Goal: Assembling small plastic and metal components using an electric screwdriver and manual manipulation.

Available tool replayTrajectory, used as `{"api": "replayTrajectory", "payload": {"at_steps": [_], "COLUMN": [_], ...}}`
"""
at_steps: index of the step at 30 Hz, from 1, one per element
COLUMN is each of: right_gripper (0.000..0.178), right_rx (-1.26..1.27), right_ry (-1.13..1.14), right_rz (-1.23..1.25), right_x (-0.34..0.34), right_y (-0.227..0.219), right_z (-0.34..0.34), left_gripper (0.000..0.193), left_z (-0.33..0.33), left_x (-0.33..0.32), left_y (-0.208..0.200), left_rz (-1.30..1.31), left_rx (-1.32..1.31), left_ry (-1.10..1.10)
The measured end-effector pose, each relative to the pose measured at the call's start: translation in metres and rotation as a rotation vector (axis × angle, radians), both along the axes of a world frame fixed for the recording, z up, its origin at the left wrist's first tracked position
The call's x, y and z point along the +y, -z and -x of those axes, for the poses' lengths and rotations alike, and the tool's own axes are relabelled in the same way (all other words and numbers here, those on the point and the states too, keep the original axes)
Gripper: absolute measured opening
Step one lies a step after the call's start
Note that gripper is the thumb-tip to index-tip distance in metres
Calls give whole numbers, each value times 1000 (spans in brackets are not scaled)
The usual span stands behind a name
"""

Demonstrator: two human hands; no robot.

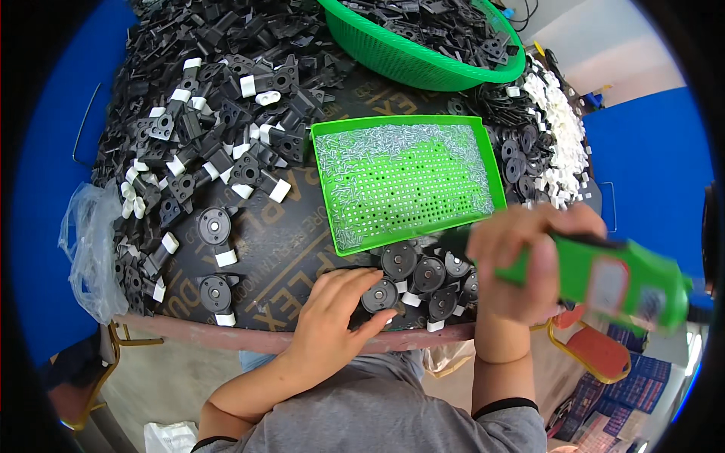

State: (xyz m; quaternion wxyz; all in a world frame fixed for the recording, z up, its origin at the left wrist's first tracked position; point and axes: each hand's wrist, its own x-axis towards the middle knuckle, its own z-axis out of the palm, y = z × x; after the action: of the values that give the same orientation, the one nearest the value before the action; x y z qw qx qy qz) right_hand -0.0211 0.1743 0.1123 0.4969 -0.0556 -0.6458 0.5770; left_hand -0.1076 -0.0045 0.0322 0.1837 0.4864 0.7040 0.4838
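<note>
My right hand is wrapped around a green electric screwdriver, somewhat smeared by motion, its dark nose pointing left over the round parts. With thumb and fingers on either side, my left hand grips a round black wheel-like part at the table's near edge. Between the hands lie several similar black discs with white end pieces. Just beyond them is a green perforated tray, strewn with small silver screws. Two more round parts, an upper one and a lower one, lie left of my left hand.
Black plastic brackets pile up at the far left, some with white ends. A green basket of black parts stands at the back. Black discs and white pieces line the right side. A clear plastic bag hangs at the left edge.
</note>
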Motion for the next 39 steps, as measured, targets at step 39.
{"api": "replayTrajectory", "payload": {"at_steps": [39], "right_gripper": [41], "right_rx": [-19], "right_ry": [-431], "right_rz": [-66], "right_x": [-38], "right_y": [-23], "right_z": [-20], "left_gripper": [56], "left_z": [2], "left_x": [-12], "left_y": [-11], "left_rz": [41], "left_rx": [-45], "left_ry": [27]}}
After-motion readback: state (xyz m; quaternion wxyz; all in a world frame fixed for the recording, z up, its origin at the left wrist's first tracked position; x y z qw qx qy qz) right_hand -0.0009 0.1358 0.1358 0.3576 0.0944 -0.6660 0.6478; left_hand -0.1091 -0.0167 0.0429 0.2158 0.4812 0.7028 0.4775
